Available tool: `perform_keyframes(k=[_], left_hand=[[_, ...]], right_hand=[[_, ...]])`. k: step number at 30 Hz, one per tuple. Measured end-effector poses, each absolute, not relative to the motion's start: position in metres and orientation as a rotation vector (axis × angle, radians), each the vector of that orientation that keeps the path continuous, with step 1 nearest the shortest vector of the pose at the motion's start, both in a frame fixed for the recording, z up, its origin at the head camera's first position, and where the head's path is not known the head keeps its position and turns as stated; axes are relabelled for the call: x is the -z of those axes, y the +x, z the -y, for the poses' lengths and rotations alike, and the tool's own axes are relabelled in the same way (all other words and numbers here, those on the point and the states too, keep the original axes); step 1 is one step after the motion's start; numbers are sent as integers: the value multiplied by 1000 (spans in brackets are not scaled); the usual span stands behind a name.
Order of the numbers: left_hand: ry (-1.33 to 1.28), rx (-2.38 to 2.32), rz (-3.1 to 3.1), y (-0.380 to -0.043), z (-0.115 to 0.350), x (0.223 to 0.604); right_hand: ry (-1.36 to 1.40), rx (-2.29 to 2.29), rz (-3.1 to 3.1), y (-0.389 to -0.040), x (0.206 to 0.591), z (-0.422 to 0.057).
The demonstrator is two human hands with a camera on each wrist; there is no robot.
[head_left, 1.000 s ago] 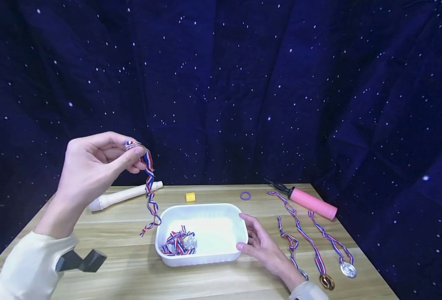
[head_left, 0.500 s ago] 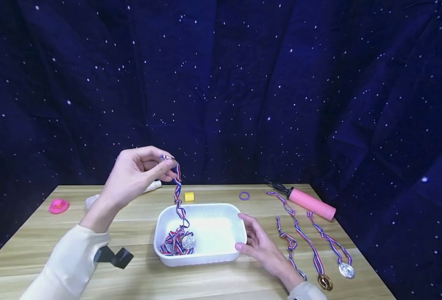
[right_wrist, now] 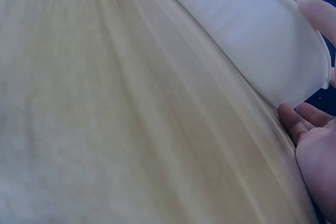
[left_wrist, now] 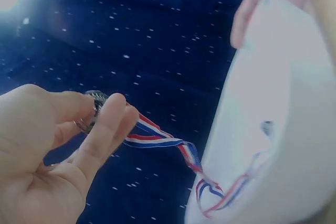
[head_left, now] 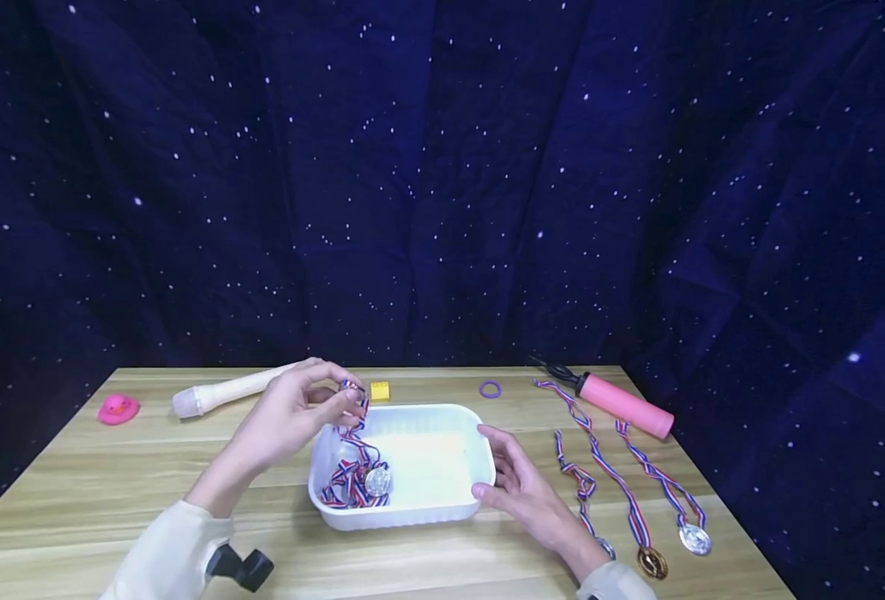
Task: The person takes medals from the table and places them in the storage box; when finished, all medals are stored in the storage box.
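My left hand (head_left: pixel 285 421) is over the left back of a white plastic tub (head_left: pixel 405 520), pinching a medal (left_wrist: pixel 98 98) between thumb and fingers. Its red, white and blue ribbon (left_wrist: pixel 163 141) trails down into the tub. Below it, in the tub's left part, lie a silver medal (head_left: pixel 378 481) and a tangle of striped ribbons (head_left: pixel 348 482). At the tub's right end, my right hand (head_left: pixel 525 498) holds the wall, thumb near the front corner and fingers toward the back. The right wrist view shows that thumb (right_wrist: pixel 317 17) at the rim and other fingers low beside the wall.
Right of the tub lie a gold-coloured medal (head_left: pixel 652 563), a silver one (head_left: pixel 695 539) and a partly hidden one (head_left: pixel 605 547), ribbons stretched back. Behind are a pink balloon pump (head_left: pixel 626 406), purple ring (head_left: pixel 491 389), yellow block (head_left: pixel 379 391), white microphone (head_left: pixel 225 395) and pink rubber duck (head_left: pixel 118 409).
My left hand has moved right and down with the medal, from beside the tub to above it, and the ribbon now drops inside. My right hand stays on the tub.
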State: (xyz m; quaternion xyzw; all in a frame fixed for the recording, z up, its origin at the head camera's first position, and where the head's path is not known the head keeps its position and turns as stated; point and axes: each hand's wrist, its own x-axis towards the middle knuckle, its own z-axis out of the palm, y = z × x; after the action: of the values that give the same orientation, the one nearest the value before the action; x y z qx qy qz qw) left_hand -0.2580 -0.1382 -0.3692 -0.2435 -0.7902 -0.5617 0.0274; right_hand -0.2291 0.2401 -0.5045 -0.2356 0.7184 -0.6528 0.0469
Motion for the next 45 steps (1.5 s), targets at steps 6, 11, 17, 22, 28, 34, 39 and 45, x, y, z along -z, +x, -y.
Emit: perform_keyframes(k=[6,11,17,22,28,34,39,45], left_hand=[[-708,1741,2521,-250,145,395],[-746,1345,2628,-248,145,407],[-850,1061,2691,-249,138,417],[-868,906,2754,-245,133,424],[-822,771,2725,-241,131,426],[-674,905,2566,-241,131,433],[-474,1265,2423,-240,137,454],[-352,1661,2314,-233,144,484]], right_hand=[[-681,1983,-2192,-229,505,-237],[-684,1986,-2199,-228,504,-238],[-710,1996,-2205,-227,503,-239],[-699,1986,-2209,-227,504,-239],[-686,1984,-2203,-228,504,-239],[-714,2000,-2194,-229,504,-239],[-729,2011,-2182,-229,504,-239],[-726,2012,-2185,-229,504,-239]])
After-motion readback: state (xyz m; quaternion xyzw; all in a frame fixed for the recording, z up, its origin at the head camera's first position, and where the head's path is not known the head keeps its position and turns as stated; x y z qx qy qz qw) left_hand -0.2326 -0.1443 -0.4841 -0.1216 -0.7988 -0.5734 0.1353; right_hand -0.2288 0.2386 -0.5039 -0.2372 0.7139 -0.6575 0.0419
